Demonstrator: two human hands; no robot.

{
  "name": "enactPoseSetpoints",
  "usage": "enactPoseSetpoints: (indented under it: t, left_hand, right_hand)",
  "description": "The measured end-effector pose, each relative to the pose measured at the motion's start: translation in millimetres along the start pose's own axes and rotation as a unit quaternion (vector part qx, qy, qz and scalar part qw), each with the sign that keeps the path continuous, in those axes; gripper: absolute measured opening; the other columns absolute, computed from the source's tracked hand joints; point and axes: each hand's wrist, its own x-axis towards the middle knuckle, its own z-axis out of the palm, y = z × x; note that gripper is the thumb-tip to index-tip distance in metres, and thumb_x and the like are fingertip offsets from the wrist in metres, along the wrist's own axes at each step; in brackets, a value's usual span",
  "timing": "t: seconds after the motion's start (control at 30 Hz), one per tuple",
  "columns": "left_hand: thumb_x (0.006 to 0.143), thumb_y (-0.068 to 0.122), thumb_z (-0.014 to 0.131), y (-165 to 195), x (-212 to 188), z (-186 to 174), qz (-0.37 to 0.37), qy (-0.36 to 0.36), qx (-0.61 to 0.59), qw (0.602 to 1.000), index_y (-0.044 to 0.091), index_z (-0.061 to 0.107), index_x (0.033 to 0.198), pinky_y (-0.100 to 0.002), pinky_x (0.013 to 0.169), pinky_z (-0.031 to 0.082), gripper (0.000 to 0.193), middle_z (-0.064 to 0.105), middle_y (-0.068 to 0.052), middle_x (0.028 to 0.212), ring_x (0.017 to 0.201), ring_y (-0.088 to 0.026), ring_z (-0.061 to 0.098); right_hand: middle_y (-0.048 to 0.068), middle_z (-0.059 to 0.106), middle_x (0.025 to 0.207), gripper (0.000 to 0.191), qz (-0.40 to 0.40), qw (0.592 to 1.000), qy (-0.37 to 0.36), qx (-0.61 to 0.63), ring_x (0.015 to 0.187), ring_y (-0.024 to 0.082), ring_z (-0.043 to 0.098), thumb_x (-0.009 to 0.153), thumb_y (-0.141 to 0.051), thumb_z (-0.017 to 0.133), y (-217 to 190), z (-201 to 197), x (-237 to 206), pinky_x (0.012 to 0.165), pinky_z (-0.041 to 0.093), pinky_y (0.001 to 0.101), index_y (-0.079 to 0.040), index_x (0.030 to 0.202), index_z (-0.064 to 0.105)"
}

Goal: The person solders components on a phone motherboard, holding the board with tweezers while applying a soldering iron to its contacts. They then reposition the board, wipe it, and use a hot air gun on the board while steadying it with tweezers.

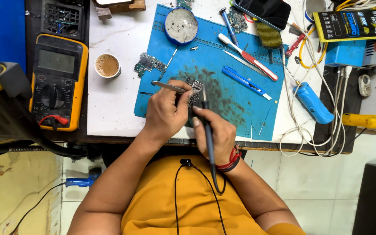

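— Where does the view sit?
— On the person's head, looking almost straight down, close over the white table (109,100) and the blue rubber work mat (240,100).
— Which way does it face?
— The table's far side lies at the top; the lap and tiled floor (318,187) fill the bottom.
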Motion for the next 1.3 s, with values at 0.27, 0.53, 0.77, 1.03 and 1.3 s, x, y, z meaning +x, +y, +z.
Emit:
enactPoseSetpoints:
  t: [0.27,0.53,0.77,1.03,1.3]
  left_hand:
    - [0.105,0.002,0.066,-4,-11,4,-0.019,0.095,-0.13,0.987,0.0,0.06,0.112,-0.023,0.062,0.052,0.009,0.07,-0.005,0.091,0.072,-0.005,0.063]
    - [0.106,0.004,0.065,-6,-16,-5,-0.074,0.086,-0.182,0.977,-0.001,0.059,0.115,-0.021,0.063,0.052,0.012,0.071,-0.004,0.094,0.073,-0.004,0.062]
    - [0.1,0.006,0.07,-3,-18,-12,-0.073,0.022,-0.057,0.996,0.002,0.064,0.108,-0.025,0.055,0.047,0.011,0.07,-0.004,0.08,0.063,-0.006,0.061]
    - [0.1,0.008,0.071,-9,-8,-13,-0.01,-0.018,0.007,1.0,0.004,0.064,0.103,-0.032,0.061,0.053,0.009,0.07,-0.008,0.09,0.069,-0.02,0.07]
    - [0.098,0.01,0.073,-12,-1,-16,0.003,-0.036,0.029,0.999,0.007,0.067,0.101,-0.036,0.06,0.051,0.008,0.071,-0.007,0.083,0.068,-0.025,0.07]
  right_hand:
    - [0.017,0.07,0.121,0.053,-0.068,0.996,-0.049,-0.042,0.107,0.036,0.064,0.081,-0.01,0.077,9,-16,27,0.094,0.051,0.0442,-0.005,0.13,0.059]
    - [0.014,0.069,0.115,0.05,-0.087,0.987,-0.058,-0.119,0.113,0.038,0.061,0.083,-0.019,0.081,10,-5,37,0.101,0.043,0.0497,-0.006,0.128,0.062]
    - [0.013,0.071,0.113,0.044,-0.013,0.998,0.061,0.025,0.099,0.025,0.07,0.106,-0.018,0.07,32,-3,19,0.089,0.055,0.0375,0.001,0.141,0.051]
    - [0.016,0.071,0.093,0.016,-0.023,0.999,0.03,0.018,0.078,0.026,0.069,0.103,-0.015,0.069,37,-13,2,0.072,0.053,0.0329,0.0,0.111,0.068]
    - [0.013,0.067,0.083,0.011,-0.017,0.998,0.047,0.046,0.067,0.024,0.062,0.097,-0.012,0.065,49,-8,10,0.06,0.046,0.0314,-0.002,0.095,0.063]
